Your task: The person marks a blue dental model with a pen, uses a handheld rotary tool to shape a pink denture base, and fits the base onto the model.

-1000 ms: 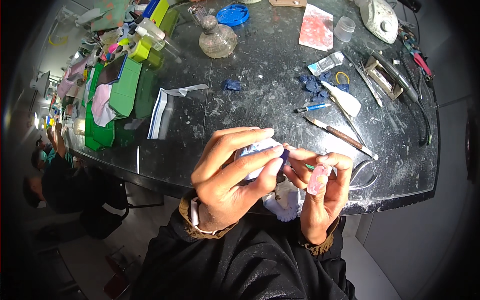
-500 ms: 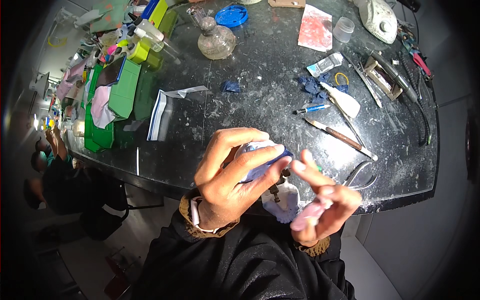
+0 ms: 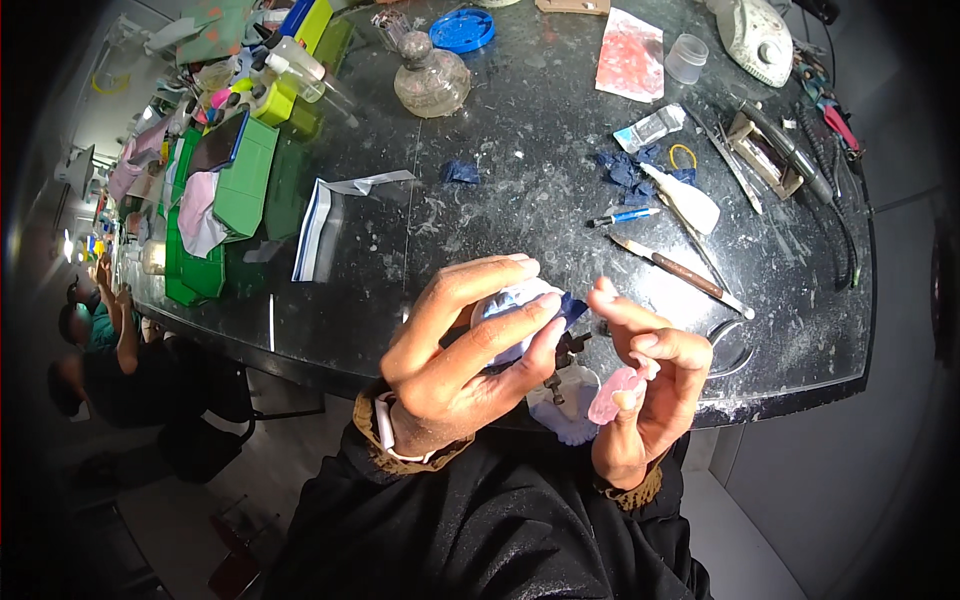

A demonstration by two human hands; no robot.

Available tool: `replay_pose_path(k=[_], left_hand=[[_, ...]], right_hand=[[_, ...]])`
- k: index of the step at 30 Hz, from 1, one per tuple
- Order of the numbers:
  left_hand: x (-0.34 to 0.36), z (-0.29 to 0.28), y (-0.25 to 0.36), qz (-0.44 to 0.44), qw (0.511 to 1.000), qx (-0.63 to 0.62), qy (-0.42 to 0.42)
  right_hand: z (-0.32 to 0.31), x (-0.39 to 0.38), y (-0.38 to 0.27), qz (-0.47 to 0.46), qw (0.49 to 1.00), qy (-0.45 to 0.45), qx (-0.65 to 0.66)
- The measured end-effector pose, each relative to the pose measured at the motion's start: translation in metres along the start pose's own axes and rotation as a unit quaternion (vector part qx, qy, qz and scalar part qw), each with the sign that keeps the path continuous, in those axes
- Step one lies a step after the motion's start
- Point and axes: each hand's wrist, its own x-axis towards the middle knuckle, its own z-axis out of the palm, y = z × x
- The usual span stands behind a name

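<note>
My left hand point(image 3: 450, 355) is wrapped round a whitish dental plaster cast point(image 3: 503, 300), its fingers covering much of it. A scrap of dark blue paper point(image 3: 572, 310) pokes out beyond its fingertips. From the cast a dark metal articulator hinge point(image 3: 562, 372) runs down to a second, horseshoe-shaped cast point(image 3: 568, 418) near my lap. Beside it, my right hand point(image 3: 660, 385) pinches a small pink denture plate point(image 3: 614, 396) between thumb and fingers, with the index finger raised toward the blue paper. White teeth seem to sit along the plate's edge.
Past my hands on the black bench lie a wax knife point(image 3: 680, 275), a blue pen-like tool point(image 3: 622, 217), a white bottle point(image 3: 690, 205) and crumpled blue paper point(image 3: 628, 177). Pliers point(image 3: 738, 350) rest near the front edge. A glass spirit lamp point(image 3: 430, 80) and green bins point(image 3: 245, 185) stand farther off.
My right hand has tilted upright and moved slightly away from the articulator, turning the pink denture plate up. My left hand has shifted a little left, still round the cast.
</note>
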Motion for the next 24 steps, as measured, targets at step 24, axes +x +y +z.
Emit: replay_pose_path(k=[24], left_hand=[[-0.029,0.013,-0.016,-0.278,0.762,-0.576,-0.107]], right_hand=[[0.008,0.019,-0.006,0.000,0.968,-0.050,-0.246]])
